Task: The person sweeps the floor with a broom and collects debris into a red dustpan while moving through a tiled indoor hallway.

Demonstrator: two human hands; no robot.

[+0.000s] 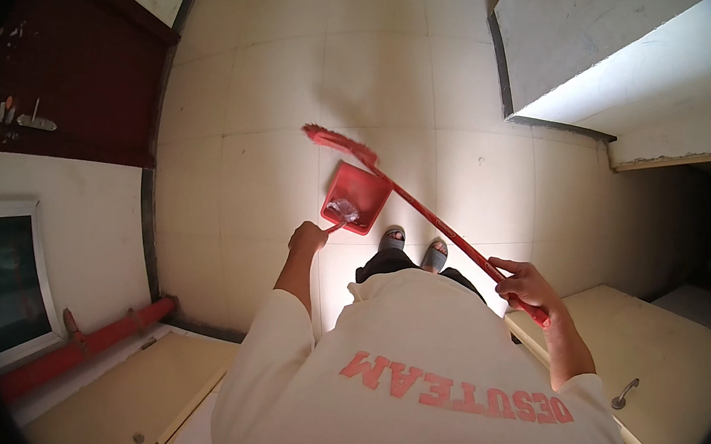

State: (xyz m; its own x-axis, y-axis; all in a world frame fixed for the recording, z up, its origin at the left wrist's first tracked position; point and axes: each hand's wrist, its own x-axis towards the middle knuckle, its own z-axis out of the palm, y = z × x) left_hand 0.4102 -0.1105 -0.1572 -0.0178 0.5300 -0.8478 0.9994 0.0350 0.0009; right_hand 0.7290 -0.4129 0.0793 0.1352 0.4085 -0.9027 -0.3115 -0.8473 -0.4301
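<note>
My left hand is closed around the handle of a red dustpan. The pan is just ahead of my feet, and some crumpled, whitish translucent litter lies in it. My right hand grips the upper end of a red broom, whose handle slants away to the upper left. The broom's bristle head is beyond the dustpan's far edge, and its handle passes over the pan's right corner. Whether the bristles touch the floor I cannot tell.
Pale floor tiles lie under me. A dark red door, a window and a red pipe line the left wall. At right a wall corner juts out. Cream doors with metal handles stand at both lower sides.
</note>
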